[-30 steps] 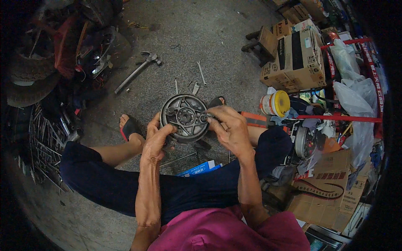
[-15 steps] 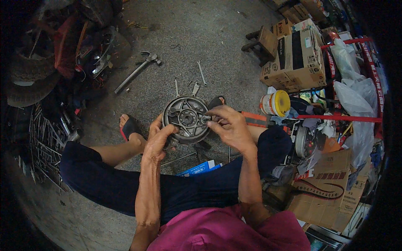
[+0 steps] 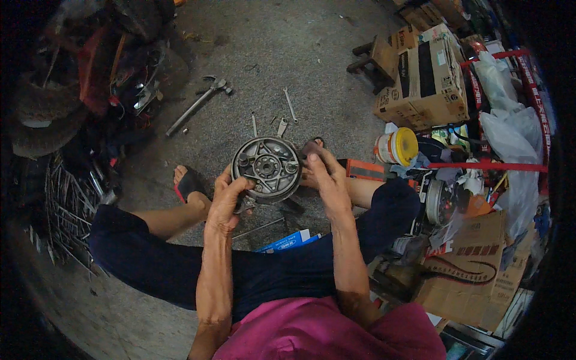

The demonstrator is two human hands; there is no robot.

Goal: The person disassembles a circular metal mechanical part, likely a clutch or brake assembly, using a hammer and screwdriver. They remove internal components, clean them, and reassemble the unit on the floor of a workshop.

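Your left hand (image 3: 225, 201) grips the rim of a round grey metal hub with raised star-shaped ribs (image 3: 268, 191) at its eight o'clock, thumb laid over the face, fingers wrapped beneath. Your right hand (image 3: 327, 180) sits just beside the rim at three o'clock, its fingers blurred; I cannot tell whether they pinch anything or touch the hub. The hub is in front of you, between your shins, and whether anything props it underneath is hidden. If your left thumb slips on that rim, the hub could tip or drop toward your feet, since one side looks to carry the hold. Farther out, a silver metal claw hammer (image 3: 195, 109) lies at ten o'clock, and a slim silver spanner (image 3: 290, 105) near one; a dropped small part could be lost among such tools.
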